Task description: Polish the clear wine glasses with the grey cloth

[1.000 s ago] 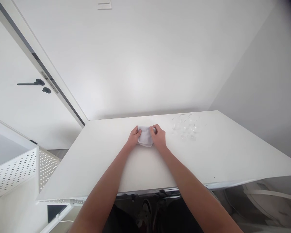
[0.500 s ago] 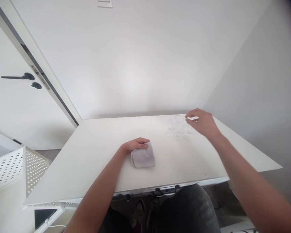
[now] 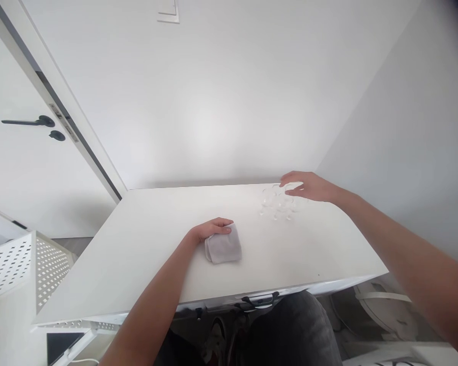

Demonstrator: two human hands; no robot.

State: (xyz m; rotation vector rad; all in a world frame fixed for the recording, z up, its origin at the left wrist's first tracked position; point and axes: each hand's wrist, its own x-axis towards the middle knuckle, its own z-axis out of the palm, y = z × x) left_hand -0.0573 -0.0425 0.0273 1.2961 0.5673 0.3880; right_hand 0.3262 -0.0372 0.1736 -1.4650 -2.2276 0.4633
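Observation:
My left hand is closed on a folded light-grey cloth, with the thumb lying on top near its upper edge. The cloth rests on the white table. At the back right of the table stands a close group of several small clear cups, apparently glass; their edges are faint against the white top. My right hand is over the rear right of this group. Its thumb and fingers are apart, curved near a clear rim, and whether they touch it I cannot tell.
A white wall rises behind the table. On the left are a door with a black handle and a white perforated panel. My legs are under the front edge, and a white chair-like object stands at the lower right.
My right hand has moved slightly left and over the cups' rear side, its forearm swinging outward. The left hand and cloth stay in place. The view has shifted a little.

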